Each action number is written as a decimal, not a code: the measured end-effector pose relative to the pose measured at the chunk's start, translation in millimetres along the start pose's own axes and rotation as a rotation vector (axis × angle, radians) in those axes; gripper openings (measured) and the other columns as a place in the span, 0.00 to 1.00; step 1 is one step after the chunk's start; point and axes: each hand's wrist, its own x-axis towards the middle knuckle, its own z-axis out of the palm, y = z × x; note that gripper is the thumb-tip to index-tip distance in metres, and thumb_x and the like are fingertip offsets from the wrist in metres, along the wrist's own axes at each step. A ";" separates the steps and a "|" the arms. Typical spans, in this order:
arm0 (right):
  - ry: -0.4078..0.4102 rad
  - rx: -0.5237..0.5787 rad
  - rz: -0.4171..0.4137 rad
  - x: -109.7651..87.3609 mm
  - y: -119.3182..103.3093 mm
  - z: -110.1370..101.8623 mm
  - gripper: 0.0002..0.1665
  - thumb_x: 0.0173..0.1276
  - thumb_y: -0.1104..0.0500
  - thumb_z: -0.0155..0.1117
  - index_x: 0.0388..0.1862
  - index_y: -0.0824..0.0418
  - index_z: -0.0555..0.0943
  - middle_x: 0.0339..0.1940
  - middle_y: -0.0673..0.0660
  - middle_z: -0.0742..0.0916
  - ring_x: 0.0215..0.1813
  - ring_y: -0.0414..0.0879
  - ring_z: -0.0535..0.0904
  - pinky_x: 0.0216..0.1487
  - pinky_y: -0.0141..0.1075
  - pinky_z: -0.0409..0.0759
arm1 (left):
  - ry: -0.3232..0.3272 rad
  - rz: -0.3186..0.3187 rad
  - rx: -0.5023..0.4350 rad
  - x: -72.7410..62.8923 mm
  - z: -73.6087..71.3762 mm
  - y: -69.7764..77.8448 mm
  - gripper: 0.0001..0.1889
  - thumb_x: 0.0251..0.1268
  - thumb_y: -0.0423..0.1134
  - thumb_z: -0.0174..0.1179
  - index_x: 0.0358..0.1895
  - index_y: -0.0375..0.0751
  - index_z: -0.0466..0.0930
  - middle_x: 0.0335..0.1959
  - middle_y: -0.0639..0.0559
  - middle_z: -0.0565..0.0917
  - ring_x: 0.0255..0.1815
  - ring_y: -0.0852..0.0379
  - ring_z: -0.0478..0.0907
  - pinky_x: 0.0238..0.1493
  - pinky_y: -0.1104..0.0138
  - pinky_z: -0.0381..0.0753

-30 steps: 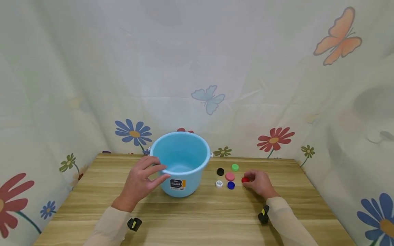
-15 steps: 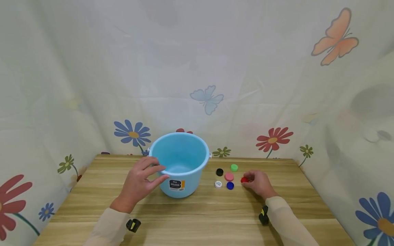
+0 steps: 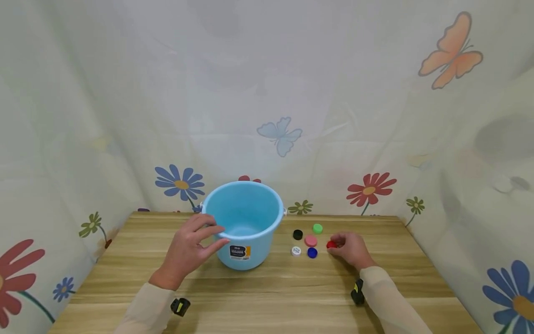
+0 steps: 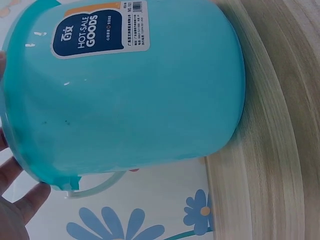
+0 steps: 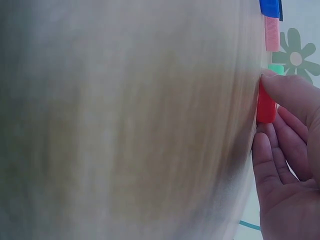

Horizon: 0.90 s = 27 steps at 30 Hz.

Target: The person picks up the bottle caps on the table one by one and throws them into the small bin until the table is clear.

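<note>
A light blue bucket [image 3: 250, 253] with a label on its front stands upright on the wooden table [image 3: 271, 297]. At its near left rim, my left hand [image 3: 189, 243] holds on, the thumb outside and the fingers over the edge. In the left wrist view the bucket [image 4: 140, 100] fills most of the picture, with fingertips along its rim. On the right, my right hand [image 3: 352, 248] pinches a red bottle cap [image 3: 331, 244] between thumb and fingers. The right wrist view has this red cap [image 5: 266, 105] on edge-on view, low at the tabletop.
Between bucket and right hand lie several caps: black [image 3: 298, 234], green [image 3: 317, 228], pink [image 3: 310, 240], white [image 3: 296, 251] and blue [image 3: 312, 253]. Behind the table hangs a pale curtain [image 3: 233, 93] printed with flowers and butterflies.
The camera view shifts slightly. Both hands, the bucket and the caps keep their places on the table.
</note>
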 end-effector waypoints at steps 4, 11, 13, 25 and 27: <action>-0.002 -0.006 0.002 1.0 -1.9 -0.1 0.22 0.61 0.58 0.79 0.53 0.63 0.86 0.48 0.58 0.90 0.49 0.50 0.84 0.56 0.47 0.86 | 0.001 -0.003 -0.001 -0.3 -0.3 -0.9 0.18 0.45 0.48 0.82 0.41 0.49 0.91 0.42 0.54 0.84 0.50 0.53 0.80 0.53 0.48 0.89; 0.008 0.017 0.022 2.0 0.9 1.9 0.22 0.61 0.58 0.80 0.52 0.63 0.87 0.48 0.59 0.90 0.49 0.51 0.85 0.55 0.46 0.87 | -0.004 -0.001 0.005 -0.2 -0.3 -1.2 0.18 0.45 0.48 0.82 0.41 0.48 0.91 0.42 0.54 0.84 0.50 0.53 0.80 0.53 0.48 0.89; 0.013 0.021 0.022 1.8 1.9 2.1 0.22 0.60 0.58 0.80 0.52 0.63 0.87 0.48 0.59 0.90 0.49 0.50 0.85 0.55 0.46 0.87 | -0.008 -0.008 0.006 -0.4 -0.7 -1.0 0.18 0.46 0.48 0.82 0.41 0.48 0.91 0.42 0.54 0.84 0.50 0.53 0.80 0.54 0.48 0.88; 0.014 0.030 0.018 0.6 2.9 1.4 0.22 0.60 0.57 0.80 0.52 0.63 0.86 0.48 0.58 0.90 0.50 0.50 0.85 0.55 0.47 0.87 | 0.000 -0.001 0.005 -1.7 2.4 -4.4 0.18 0.45 0.48 0.82 0.41 0.49 0.91 0.41 0.54 0.84 0.49 0.54 0.80 0.52 0.48 0.89; 0.016 0.029 0.019 1.0 1.9 1.8 0.22 0.60 0.57 0.80 0.52 0.62 0.86 0.48 0.58 0.90 0.50 0.49 0.85 0.56 0.47 0.87 | 0.007 0.001 0.002 -1.9 2.9 -4.9 0.17 0.45 0.47 0.82 0.41 0.49 0.91 0.41 0.55 0.84 0.49 0.54 0.80 0.51 0.47 0.89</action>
